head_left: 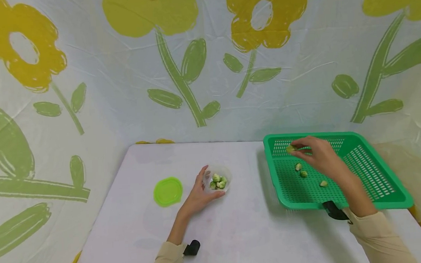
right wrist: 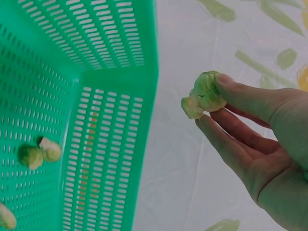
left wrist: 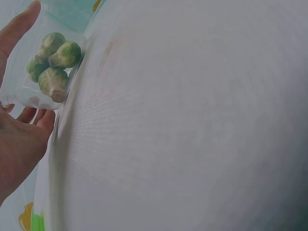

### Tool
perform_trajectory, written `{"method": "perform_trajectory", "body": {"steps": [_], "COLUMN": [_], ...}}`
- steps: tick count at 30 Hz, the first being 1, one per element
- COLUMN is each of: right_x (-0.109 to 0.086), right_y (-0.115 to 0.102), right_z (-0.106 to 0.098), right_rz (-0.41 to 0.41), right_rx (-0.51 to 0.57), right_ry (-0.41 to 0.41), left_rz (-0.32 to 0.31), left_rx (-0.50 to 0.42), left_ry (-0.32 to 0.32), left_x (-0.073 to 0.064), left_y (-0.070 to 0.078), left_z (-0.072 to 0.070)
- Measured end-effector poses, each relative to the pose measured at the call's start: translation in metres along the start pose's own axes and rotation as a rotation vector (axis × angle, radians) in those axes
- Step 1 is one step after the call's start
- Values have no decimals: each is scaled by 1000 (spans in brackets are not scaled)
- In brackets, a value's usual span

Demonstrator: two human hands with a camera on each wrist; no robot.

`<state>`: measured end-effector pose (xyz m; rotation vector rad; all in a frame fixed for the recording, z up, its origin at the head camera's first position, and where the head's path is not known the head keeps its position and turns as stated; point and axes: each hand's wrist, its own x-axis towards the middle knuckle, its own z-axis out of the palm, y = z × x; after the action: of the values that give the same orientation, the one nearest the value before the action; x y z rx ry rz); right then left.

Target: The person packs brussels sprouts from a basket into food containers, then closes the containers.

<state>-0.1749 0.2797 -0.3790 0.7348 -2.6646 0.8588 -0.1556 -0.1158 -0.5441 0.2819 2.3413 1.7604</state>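
head view: a person faces a white table, with white cloth printed with yellow flowers and green leaves hanging beyond its far edge and along its sides. the left hand is curved around a small, round, clear plastic cup, fingers on the left side and thumb on the near side. the cup is mouth up, towards the middle of the table's far half, and holds four green brussels sprouts, which the left wrist view shows bunched together through the clear wall. to the left of this hand, well apart from it and nearer the table's left edge, a round, lime-green plastic lid with a small tab lies flat.

at the table's far right corner is a large, rectangular, green plastic basket with slotted walls. the right hand appears over it, near its far left corner, with thumb and fingertips pinched together on a single pale green brussels sprout. the right wrist view shows that sprout clear of the basket's floor. three loose sprouts lie on the floor: two close together in the left half, the third nearer the near rim. both arms wear beige sleeves, with a black device at each wrist.
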Motion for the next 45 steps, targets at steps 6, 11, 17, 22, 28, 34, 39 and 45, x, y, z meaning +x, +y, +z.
{"method": "perform_trajectory", "body": {"steps": [6, 11, 17, 22, 28, 34, 39, 45], "right_x": [-2, -3, -2, 2, 6, 8, 10, 14], "right_y": [-10, -14, -22, -29, -36, -44, -50, -59], "right_z": [8, 18, 30, 39, 50, 63, 76, 89], "right_rz": [-15, -14, -17, -43, -68, -58, -54, -68], "right_rx": [-3, 14, 51, 92, 124, 146, 184, 240], "right_ry": [35, 59, 101, 141, 163, 161, 155, 152], "left_rz": [-12, 3, 6, -3, -17, -14, -8, 3], "left_rx": [9, 13, 12, 14, 12, 10, 5, -5], "left_ry": [3, 6, 3, 5, 10, 10, 11, 17], "left_x": [0, 0, 0, 0, 0, -1, -1, 0], "left_y": [0, 0, 0, 1, 2, 2, 2, 2], "left_z": [0, 1, 0, 0, 1, 1, 1, 2]}}
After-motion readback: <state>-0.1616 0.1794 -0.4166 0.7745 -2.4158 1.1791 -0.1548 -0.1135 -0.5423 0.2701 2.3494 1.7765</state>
